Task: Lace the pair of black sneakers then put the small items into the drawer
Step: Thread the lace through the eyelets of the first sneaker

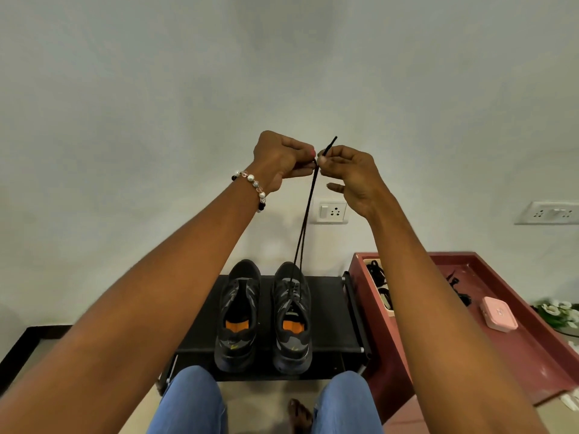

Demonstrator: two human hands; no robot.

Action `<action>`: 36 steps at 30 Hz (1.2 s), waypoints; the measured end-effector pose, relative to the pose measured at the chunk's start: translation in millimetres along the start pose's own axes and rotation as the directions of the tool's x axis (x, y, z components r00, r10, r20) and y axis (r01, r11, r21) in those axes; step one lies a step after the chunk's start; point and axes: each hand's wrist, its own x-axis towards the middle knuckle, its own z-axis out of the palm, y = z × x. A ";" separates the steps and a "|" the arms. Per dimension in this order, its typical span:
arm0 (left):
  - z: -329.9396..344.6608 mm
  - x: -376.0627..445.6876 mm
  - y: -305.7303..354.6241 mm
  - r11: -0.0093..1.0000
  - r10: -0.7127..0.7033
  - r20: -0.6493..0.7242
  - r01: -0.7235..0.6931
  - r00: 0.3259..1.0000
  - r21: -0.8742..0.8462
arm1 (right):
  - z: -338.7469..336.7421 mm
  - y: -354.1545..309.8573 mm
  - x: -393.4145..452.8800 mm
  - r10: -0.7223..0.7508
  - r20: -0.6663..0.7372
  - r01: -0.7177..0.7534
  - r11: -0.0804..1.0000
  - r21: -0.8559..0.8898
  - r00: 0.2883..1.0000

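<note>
Nearest, two black mesh sneakers with orange insoles [262,317] stand side by side on a low black rack [326,311]. A thin black shoelace [305,220] rises taut from the right sneaker [292,317] to both raised hands: left hand [282,159] and right hand [351,177] each pinch it, fingertips nearly touching.

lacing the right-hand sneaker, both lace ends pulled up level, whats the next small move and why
Probably lower both ends and cross them into the next eyelets. The left hand and right hand pinch the black lace taut above the right-hand sneaker, which looks laced only at its lowest eyelets.
</note>
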 end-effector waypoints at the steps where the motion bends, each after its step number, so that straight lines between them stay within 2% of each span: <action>1: 2.0 -1.2 0.2 0.999 -0.010 0.012 0.010 1.000 -0.036 | 2.1 -1.6 0.0 -0.013 0.014 0.013 1.000 -0.013 1.000; 4: 4.4 -3.0 -2.5 0.997 -0.036 0.064 0.041 0.997 -0.072 | 6.1 -3.8 1.1 -0.012 0.011 0.011 1.000 0.012 1.000; 7: -1.2 -2.5 -8.4 0.986 -0.075 0.116 0.091 0.990 -0.140 | 4.6 -2.0 1.3 0.053 -0.004 -0.052 0.992 0.118 0.999; 10: -3.8 -6.6 -14.2 0.985 -0.023 0.146 0.048 0.989 -0.164 | 6.9 1.2 1.5 0.082 -0.048 -0.076 0.990 0.119 0.995; 14: 1.3 -6.9 -20.2 0.992 0.124 0.061 -0.125 0.990 0.010 | 11.2 2.0 3.3 0.106 -0.109 -0.094 0.990 0.106 0.988; 17: 4.1 -4.5 -23.6 0.946 0.256 0.031 -0.257 0.966 0.199 | 9.4 1.6 5.6 0.128 -0.144 -0.119 0.990 0.072 0.981; 19: 4.5 -1.8 -25.3 0.812 0.418 0.088 -0.416 0.904 0.410 | 8.4 2.5 7.2 0.166 -0.158 -0.152 0.984 0.097 0.973; 22: 1.8 3.9 -27.3 0.479 0.597 0.252 -0.590 0.762 0.650 | 8.8 4.3 9.5 0.256 -0.166 -0.216 0.950 0.227 0.952; 26: -2.7 11.4 -37.9 -0.027 0.607 0.527 -0.647 0.595 0.762 | 7.6 8.5 12.0 0.333 -0.118 -0.288 0.912 0.291 0.936; 28: -6.7 13.6 -42.1 -0.220 0.525 0.609 -0.596 0.594 0.772 | 6.1 6.6 10.1 0.331 -0.086 -0.300 0.919 0.256 0.940; 29: -7.9 13.5 -40.6 -0.226 0.474 0.607 -0.578 0.638 0.784 | 4.3 6.0 8.8 0.310 -0.070 -0.286 0.929 0.233 0.948; 30: -7.8 14.9 -39.2 -0.187 0.471 0.587 -0.576 0.658 0.796 | 1.6 6.5 7.2 0.277 -0.050 -0.262 0.943 0.206 0.960; 31: -7.5 15.3 -36.1 -0.092 0.432 0.546 -0.568 0.718 0.818 | -1.6 8.0 6.1 0.236 -0.025 -0.229 0.959 0.164 0.971; 33: -7.2 13.9 -28.4 0.190 0.306 0.470 -0.537 0.828 0.822 | -7.6 13.6 3.6 0.130 0.012 -0.129 0.991 -0.035 0.991; 36: -11.9 12.6 -21.7 0.616 0.151 0.409 -0.410 0.900 0.672 | -8.4 20.1 3.5 -0.038 0.021 0.042 0.951 -0.305 0.999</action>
